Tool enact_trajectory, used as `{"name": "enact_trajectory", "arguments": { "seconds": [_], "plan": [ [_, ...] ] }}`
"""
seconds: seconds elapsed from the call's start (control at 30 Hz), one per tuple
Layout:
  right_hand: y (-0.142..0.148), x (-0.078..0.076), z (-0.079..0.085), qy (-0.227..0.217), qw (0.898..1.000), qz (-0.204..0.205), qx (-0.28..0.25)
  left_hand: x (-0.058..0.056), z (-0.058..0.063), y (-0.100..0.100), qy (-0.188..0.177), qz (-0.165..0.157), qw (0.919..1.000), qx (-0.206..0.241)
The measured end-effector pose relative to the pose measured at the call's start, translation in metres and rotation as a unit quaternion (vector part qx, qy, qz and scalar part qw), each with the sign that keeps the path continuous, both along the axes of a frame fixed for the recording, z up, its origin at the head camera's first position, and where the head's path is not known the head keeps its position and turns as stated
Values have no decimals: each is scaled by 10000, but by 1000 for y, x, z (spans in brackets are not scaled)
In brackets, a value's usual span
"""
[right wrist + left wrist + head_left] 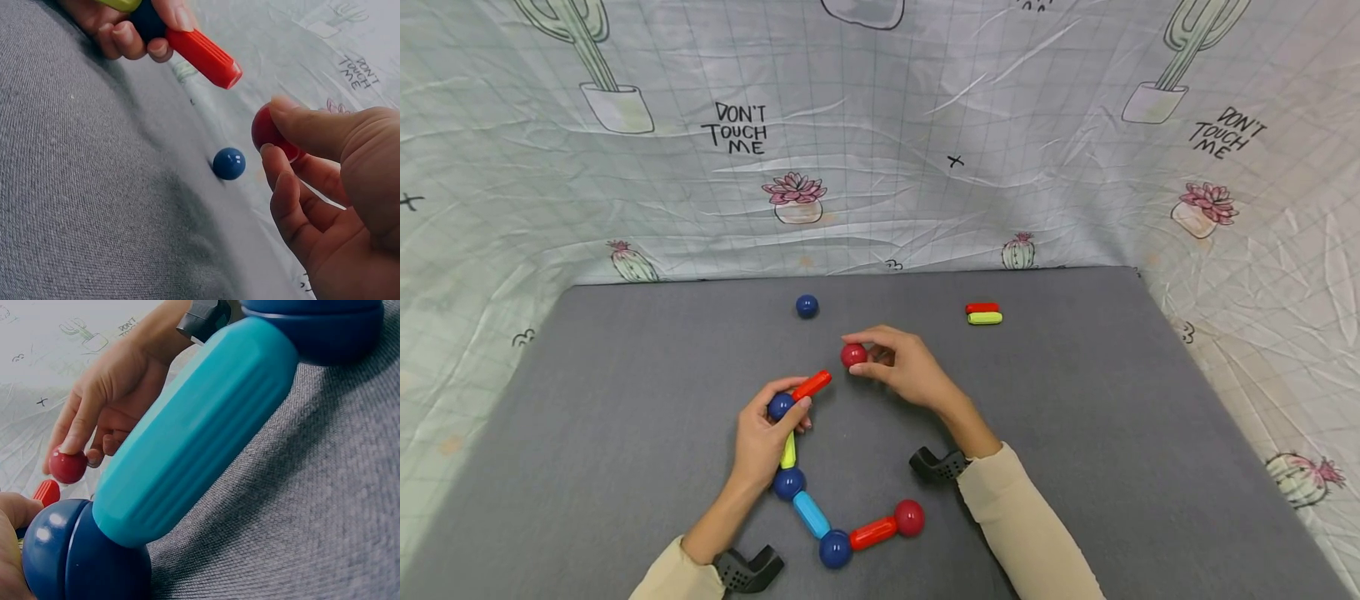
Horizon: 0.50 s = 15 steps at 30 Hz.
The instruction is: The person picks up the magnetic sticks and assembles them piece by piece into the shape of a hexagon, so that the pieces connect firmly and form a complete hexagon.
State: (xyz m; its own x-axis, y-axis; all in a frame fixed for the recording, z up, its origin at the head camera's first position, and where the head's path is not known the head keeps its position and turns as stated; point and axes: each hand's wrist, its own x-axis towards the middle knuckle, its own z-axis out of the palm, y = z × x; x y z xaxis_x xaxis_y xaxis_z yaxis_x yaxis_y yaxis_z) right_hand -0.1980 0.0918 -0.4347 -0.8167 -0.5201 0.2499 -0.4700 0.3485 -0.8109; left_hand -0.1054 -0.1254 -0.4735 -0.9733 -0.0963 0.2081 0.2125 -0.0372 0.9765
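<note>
My left hand [763, 435] grips a dark blue ball [781, 406] at the upper end of a chain of rods and balls. From that ball a red rod [812, 385] sticks out toward the right hand. Below it the chain runs through a yellow-green rod [788, 450], a blue ball [789, 483], a light blue rod [812, 514], another blue ball [835, 549] and a second red rod [873, 532] to a red ball [910, 517]. My right hand [904, 367] pinches a loose red ball [270, 130] between thumb and fingers, a short gap from the red rod's free end.
A loose blue ball [807, 306] lies toward the back of the grey table [1075, 400]. Farther right, a red rod [982, 307] and a yellow-green rod [985, 318] lie side by side. A printed cloth [887, 150] hangs behind the table.
</note>
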Motion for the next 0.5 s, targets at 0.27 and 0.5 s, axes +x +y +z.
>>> {"name": "enact_trajectory", "arguments": {
  "seconds": [0.27,0.5],
  "plan": [
    [-5,3,2,43,9996,266,84,0,-3,-1,70,-12,10000,0],
    [-7,4,1,-8,9994,334,122,0,-3,-1,95,-51,9999,-23]
  ]
}}
